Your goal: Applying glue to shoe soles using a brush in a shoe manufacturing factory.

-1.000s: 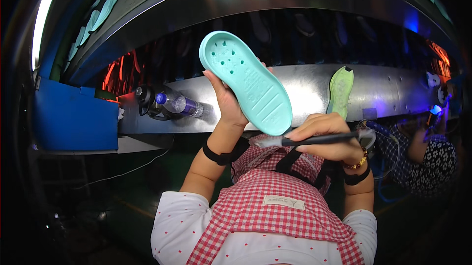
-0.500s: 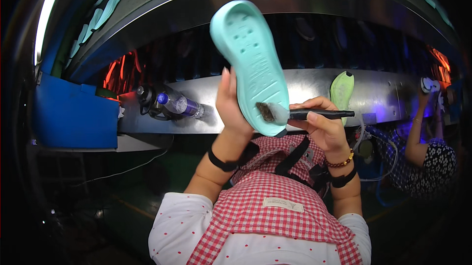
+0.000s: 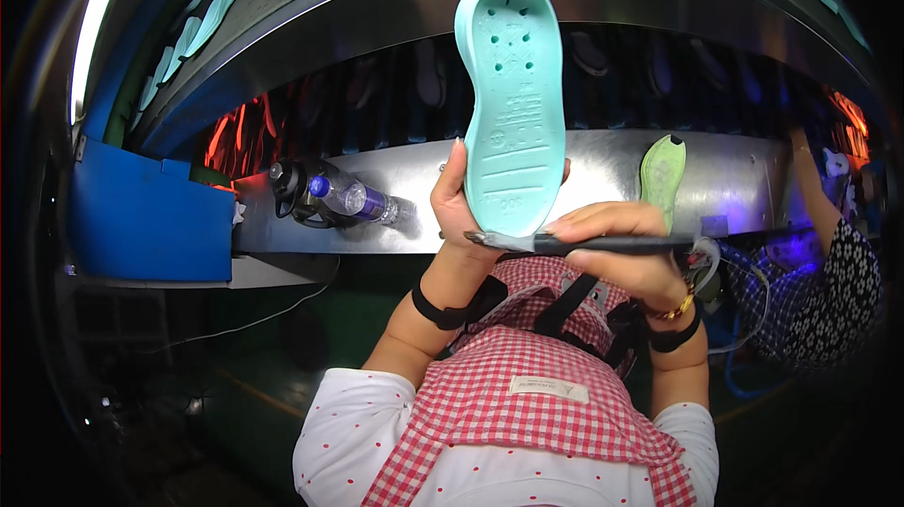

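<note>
A mint-green shoe sole (image 3: 514, 121) stands nearly upright in front of me, its grooved and holed inner face toward me. My left hand (image 3: 459, 201) is closed round its lower left edge, and fingertips show at its right side. In my right hand (image 3: 626, 248) is a brush (image 3: 603, 243) with a black handle, held level between thumb and fingers. The brush's dark bristle tip lies across the sole's bottom end, close to my left palm. Whether the bristles touch the sole I cannot tell.
On the metal ledge (image 3: 414, 168) stand a clear bottle with a blue cap (image 3: 348, 196) and a black bottle (image 3: 287, 182) at left. A yellow-green sole (image 3: 663, 176) lies at right. More mint soles (image 3: 217, 16) rest on the upper belt. A co-worker's arm (image 3: 817, 187) reaches in at far right.
The sole has swung more upright and moved up and right. My right hand has drawn the brush from the sole's inner face down to its bottom end.
</note>
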`<state>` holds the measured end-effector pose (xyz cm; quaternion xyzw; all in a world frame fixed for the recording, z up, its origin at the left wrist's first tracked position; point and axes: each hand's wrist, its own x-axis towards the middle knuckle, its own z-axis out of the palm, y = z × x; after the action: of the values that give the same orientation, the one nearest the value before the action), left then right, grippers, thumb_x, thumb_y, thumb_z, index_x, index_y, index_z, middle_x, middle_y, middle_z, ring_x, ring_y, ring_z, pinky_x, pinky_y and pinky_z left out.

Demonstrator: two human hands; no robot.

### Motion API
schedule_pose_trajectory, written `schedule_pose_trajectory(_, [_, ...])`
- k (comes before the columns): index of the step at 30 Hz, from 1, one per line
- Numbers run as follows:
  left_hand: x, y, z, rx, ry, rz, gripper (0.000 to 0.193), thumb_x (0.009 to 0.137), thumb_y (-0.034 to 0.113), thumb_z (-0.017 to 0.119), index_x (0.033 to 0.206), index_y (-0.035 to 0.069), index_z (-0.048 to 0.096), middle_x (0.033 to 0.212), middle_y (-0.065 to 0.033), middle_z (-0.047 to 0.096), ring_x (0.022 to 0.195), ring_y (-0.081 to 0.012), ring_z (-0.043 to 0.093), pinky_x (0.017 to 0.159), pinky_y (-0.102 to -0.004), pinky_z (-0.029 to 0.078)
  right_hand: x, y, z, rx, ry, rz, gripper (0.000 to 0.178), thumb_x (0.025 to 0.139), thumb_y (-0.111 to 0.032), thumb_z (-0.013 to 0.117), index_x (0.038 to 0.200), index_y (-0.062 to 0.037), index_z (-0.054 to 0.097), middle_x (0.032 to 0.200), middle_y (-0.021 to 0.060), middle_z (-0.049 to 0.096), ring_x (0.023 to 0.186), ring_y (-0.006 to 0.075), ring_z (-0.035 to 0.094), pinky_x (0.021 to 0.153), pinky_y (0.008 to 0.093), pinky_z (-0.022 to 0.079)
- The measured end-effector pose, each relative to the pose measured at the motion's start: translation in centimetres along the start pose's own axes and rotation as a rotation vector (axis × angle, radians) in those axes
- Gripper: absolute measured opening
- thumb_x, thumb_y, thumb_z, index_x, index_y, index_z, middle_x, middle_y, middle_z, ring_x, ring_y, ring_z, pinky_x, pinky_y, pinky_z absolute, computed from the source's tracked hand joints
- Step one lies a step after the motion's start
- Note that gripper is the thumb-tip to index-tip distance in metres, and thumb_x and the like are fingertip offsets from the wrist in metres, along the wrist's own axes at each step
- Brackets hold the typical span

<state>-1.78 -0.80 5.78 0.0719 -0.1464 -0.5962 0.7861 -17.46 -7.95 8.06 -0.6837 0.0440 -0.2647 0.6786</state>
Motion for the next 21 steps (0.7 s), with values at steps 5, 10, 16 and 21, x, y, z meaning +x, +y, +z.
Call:
schedule_pose_trajectory(5, [0.1, 0.9, -0.3, 0.225, 0.087, -0.013, 0.062, 0.085, 0.046, 0.034, 0.128, 0.002, 0.033, 0.123, -0.0215, 0.043, 0.106, -0.0399, 0.047, 0.091, -0.0538, 0.035, 0.7, -0.7, -1.9, -0.250, -0.038, -0.049, 0.017, 0.069, 0.001, 0.063, 0.086, 0.0019, 0.063, 0.086, 0.0137, 0.063, 0.076, 0.0179, 0.061, 0.069, 0.0252, 0.048])
schedule_pose_trajectory(10, [0.5, 1.9, -0.3, 0.336, 0.061, -0.017, 0.061, 0.085, 0.045, 0.034, 0.126, -0.001, 0.034, 0.119, -0.0234, 0.045, 0.101, -0.0404, 0.051, 0.087, -0.0499, 0.041, 0.6, -0.6, -1.4, -0.205, 0.027, -0.032, 0.015, 0.069, 0.001, 0.063, 0.084, 0.0019, 0.062, 0.083, 0.0129, 0.063, 0.075, 0.0194, 0.061, 0.070, 0.0282, 0.048])
schedule_pose_trajectory(16, [0.8, 2.4, 0.5, 0.155, 0.058, -0.128, 0.056, 0.087, 0.040, 0.032, 0.123, -0.003, 0.038, 0.115, -0.0237, 0.049, 0.097, -0.0403, 0.053, 0.086, -0.0499, 0.041, 0.1, -1.9, -1.6, -0.255, -0.148, -0.153, 0.019, 0.066, 0.001, 0.066, 0.085, 0.0006, 0.062, 0.084, 0.0128, 0.064, 0.081, 0.0236, 0.062, 0.073, 0.0310, 0.048])
schedule_pose_trajectory(21, [1.5, 3.2, -0.4, 0.409, 0.114, -0.541, 0.045, 0.086, 0.029, 0.043, 0.115, -0.005, 0.045, 0.107, -0.0199, 0.055, 0.093, -0.0284, 0.058, 0.082, -0.0384, 0.047, 0.9, -2.1, -2.9, -0.415, -0.373, -0.097, 0.021, 0.067, 0.000, 0.066, 0.087, -0.0014, 0.062, 0.087, 0.0120, 0.064, 0.082, 0.0243, 0.062, 0.072, 0.0307, 0.049])
